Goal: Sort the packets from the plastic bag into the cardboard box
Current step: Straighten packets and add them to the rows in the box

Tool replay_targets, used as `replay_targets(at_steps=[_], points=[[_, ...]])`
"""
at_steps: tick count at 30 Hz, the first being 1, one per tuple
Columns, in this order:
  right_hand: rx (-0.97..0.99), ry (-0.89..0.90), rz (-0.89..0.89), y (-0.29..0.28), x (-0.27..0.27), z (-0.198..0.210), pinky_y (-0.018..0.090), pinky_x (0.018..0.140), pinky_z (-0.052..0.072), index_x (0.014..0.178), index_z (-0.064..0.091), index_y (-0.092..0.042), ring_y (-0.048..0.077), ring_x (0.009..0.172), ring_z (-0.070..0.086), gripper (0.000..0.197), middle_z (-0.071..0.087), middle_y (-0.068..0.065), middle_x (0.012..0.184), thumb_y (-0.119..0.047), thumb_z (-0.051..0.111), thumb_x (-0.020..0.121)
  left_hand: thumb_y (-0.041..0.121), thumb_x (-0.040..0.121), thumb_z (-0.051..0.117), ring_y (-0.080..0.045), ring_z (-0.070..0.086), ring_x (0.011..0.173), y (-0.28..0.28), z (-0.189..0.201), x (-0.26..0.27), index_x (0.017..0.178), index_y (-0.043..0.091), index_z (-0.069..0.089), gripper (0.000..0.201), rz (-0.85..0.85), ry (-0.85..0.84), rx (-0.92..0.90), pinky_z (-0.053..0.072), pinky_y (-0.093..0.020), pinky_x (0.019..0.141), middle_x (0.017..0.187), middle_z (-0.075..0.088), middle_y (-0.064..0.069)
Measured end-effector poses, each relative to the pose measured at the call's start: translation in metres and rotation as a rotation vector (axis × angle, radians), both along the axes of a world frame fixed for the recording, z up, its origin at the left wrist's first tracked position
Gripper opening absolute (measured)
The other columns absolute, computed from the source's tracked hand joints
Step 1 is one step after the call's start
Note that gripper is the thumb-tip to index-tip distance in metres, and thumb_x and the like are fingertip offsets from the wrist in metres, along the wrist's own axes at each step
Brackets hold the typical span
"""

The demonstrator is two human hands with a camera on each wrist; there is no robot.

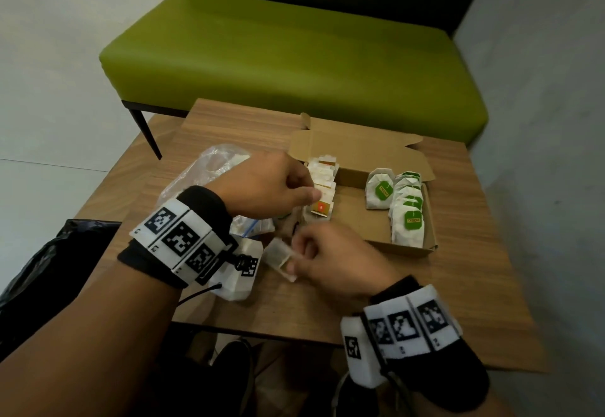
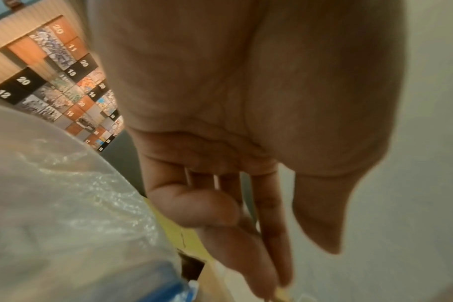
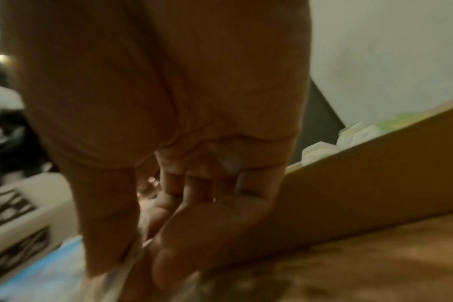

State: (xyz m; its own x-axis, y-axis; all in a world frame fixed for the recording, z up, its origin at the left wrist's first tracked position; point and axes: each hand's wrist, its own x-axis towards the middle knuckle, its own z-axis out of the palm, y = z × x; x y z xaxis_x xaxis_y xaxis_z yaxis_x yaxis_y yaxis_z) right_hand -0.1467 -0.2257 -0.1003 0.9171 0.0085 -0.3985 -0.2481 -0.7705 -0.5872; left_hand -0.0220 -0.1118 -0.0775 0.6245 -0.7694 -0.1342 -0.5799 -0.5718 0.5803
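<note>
My head camera looks down at the cardboard box (image 1: 402, 246); each wrist camera sits close behind my fingers, also seeing it.

A wooden table (image 1: 442, 302) carries everything. On it lie an open cardboard box (image 1: 406, 248) at the right and a crumpled clear plastic bag (image 1: 203, 168) just left of it.

White packets with green tags (image 1: 407, 220) and orange tags (image 1: 322, 208) fill a tan box (image 1: 355, 220) on a wood-grain bench (image 1: 458, 253); behind, a lime-green sofa (image 1: 288, 53).
</note>
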Motion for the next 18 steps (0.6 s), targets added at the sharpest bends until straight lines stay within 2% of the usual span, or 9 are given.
replay_targets(at_steps=[1, 3, 6, 8, 11, 13, 16, 18], points=[[0.053, -0.061, -0.064, -0.008, 0.0, 0.005, 0.033, 0.072, 0.051, 0.086, 0.06, -0.031, 0.011, 0.082, 0.061, 0.012, 0.063, -0.008, 0.087, -0.03, 0.072, 0.09, 0.052, 0.091, 0.059, 0.001, 0.06, 0.071, 0.001, 0.004, -0.001, 0.084, 0.031, 0.072, 0.026, -0.025, 0.051, -0.029, 0.044, -0.022, 0.063, 0.081, 0.069, 0.013], [0.159, -0.204, -0.195, -0.024, 0.0, 0.012, 0.03, 0.069, 0.052, 0.092, 0.063, -0.03, 0.008, 0.077, 0.06, 0.009, 0.064, -0.008, 0.085, -0.027, 0.071, 0.091, 0.055, 0.09, 0.057, 0.0, 0.059, 0.066, 0.002, 0.012, -0.005, 0.088, 0.032, 0.074, 0.029, -0.067, 0.135, -0.096, 0.042, -0.016, 0.06, 0.08, 0.07, 0.013], [0.356, -0.386, -0.444, -0.043, 0.002, 0.017, 0.024, 0.059, 0.046, 0.09, 0.068, -0.025, 0.005, 0.068, 0.057, 0.006, 0.061, -0.008, 0.077, -0.021, 0.072, 0.092, 0.038, 0.088, 0.068, 0.002, 0.058, 0.062, -0.002, 0.015, -0.005, 0.095, 0.025, 0.075, 0.017, -0.047, 0.163, -0.201, 0.041, -0.01, 0.053, 0.078, 0.071, 0.01], [0.436, -0.496, -0.587, -0.049, 0.005, 0.015, 0.026, 0.057, 0.048, 0.086, 0.068, -0.023, 0.009, 0.07, 0.058, 0.008, 0.062, -0.004, 0.077, -0.02, 0.073, 0.091, 0.029, 0.087, 0.072, 0.003, 0.058, 0.06, -0.006, 0.011, -0.004, 0.092, 0.022, 0.074, 0.009, 0.019, 0.174, -0.24, 0.043, -0.011, 0.051, 0.073, 0.069, 0.01], [0.508, -0.581, -0.657, -0.05, 0.01, 0.012, 0.028, 0.058, 0.052, 0.088, 0.068, -0.023, 0.018, 0.079, 0.065, 0.007, 0.069, 0.005, 0.09, -0.022, 0.075, 0.09, 0.023, 0.088, 0.073, -0.001, 0.059, 0.059, -0.015, 0.005, -0.008, 0.085, 0.019, 0.071, 0.005, 0.058, 0.226, -0.245, 0.049, -0.018, 0.052, 0.067, 0.066, 0.009], [0.509, -0.556, -0.652, -0.052, 0.012, 0.007, 0.026, 0.059, 0.053, 0.094, 0.068, -0.026, 0.017, 0.081, 0.068, 0.009, 0.072, 0.002, 0.096, -0.026, 0.076, 0.089, 0.02, 0.09, 0.07, -0.001, 0.059, 0.057, -0.021, 0.002, -0.01, 0.084, 0.015, 0.071, 0.008, 0.093, 0.238, -0.265, 0.05, -0.019, 0.053, 0.066, 0.066, 0.007], [0.39, -0.511, -0.641, -0.057, 0.014, -0.003, 0.031, 0.064, 0.053, 0.098, 0.072, -0.027, 0.012, 0.077, 0.066, 0.007, 0.073, -0.004, 0.088, -0.026, 0.074, 0.091, 0.018, 0.091, 0.069, -0.002, 0.059, 0.057, -0.029, -0.003, -0.011, 0.083, 0.014, 0.071, 0.009, 0.17, 0.237, -0.311, 0.049, -0.02, 0.054, 0.069, 0.066, 0.004], [0.261, -0.501, -0.674, -0.062, 0.016, -0.007, 0.034, 0.073, 0.053, 0.105, 0.075, -0.024, 0.015, 0.087, 0.066, 0.012, 0.073, -0.003, 0.092, -0.027, 0.069, 0.094, 0.022, 0.091, 0.068, -0.004, 0.06, 0.064, -0.033, -0.01, -0.009, 0.083, 0.018, 0.07, 0.009, 0.23, 0.131, -0.305, 0.048, -0.022, 0.059, 0.074, 0.067, 0.006]])
